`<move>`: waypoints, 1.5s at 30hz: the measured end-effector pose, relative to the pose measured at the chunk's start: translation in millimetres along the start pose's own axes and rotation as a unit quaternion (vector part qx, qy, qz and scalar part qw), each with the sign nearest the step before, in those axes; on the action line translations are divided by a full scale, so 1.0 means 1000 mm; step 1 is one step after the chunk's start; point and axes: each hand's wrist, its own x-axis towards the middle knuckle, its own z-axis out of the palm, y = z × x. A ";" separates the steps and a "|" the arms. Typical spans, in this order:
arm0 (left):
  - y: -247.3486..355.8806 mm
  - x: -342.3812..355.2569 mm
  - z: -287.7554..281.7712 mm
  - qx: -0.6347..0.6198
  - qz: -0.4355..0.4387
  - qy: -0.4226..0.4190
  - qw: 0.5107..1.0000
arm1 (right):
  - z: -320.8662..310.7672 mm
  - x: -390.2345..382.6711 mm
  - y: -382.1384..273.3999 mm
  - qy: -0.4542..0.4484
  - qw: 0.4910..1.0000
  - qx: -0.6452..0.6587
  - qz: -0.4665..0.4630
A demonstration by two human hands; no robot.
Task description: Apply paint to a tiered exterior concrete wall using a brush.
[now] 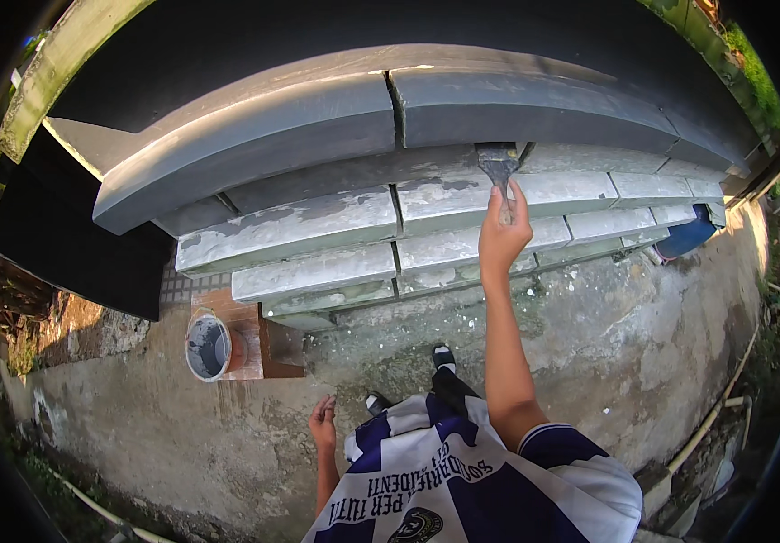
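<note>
A wide flat paintbrush [499, 165] with dark grey paint on it is in my right hand [506, 226], my fingers pinching its handle. Its bristle end meets the wall face just under the overhanging top ledge [535, 122], which is dark grey. Below, the stepped ledge [444, 195] is pale and worn, with grey paint patches. My left hand [322, 423] hangs low beside my body, fingers loosely bent and apart, with nothing visible in it. To the left of my feet stands a paint bucket [209, 348], with grey paint inside and a thin wire handle.
The bucket rests on a brown wooden box [277, 351] near the steps' left end. A blue container [687, 237] sits by the right end. White flakes dot the concrete floor [580, 362]. A long pipe [716, 412] runs along the right edge, and a black panel [82, 226] stands left.
</note>
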 end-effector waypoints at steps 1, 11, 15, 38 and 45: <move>0.002 0.000 -0.001 0.004 -0.004 -0.002 1.000 | -0.002 0.004 0.005 0.001 1.000 0.000 0.000; 0.008 0.010 0.028 -0.005 -0.011 -0.023 1.000 | 0.022 -0.028 0.027 -0.127 0.967 -0.172 -0.139; 0.009 0.012 0.040 0.035 -0.010 -0.038 0.999 | -0.005 -0.011 0.049 -0.203 0.962 -0.098 -0.152; 0.028 -0.007 0.107 0.035 -0.012 -0.012 0.999 | -0.043 0.023 0.067 -0.120 0.993 0.013 0.003; 0.010 -0.032 0.094 -0.030 -0.033 0.049 0.998 | -0.001 -0.004 0.026 -0.219 0.968 -0.124 0.008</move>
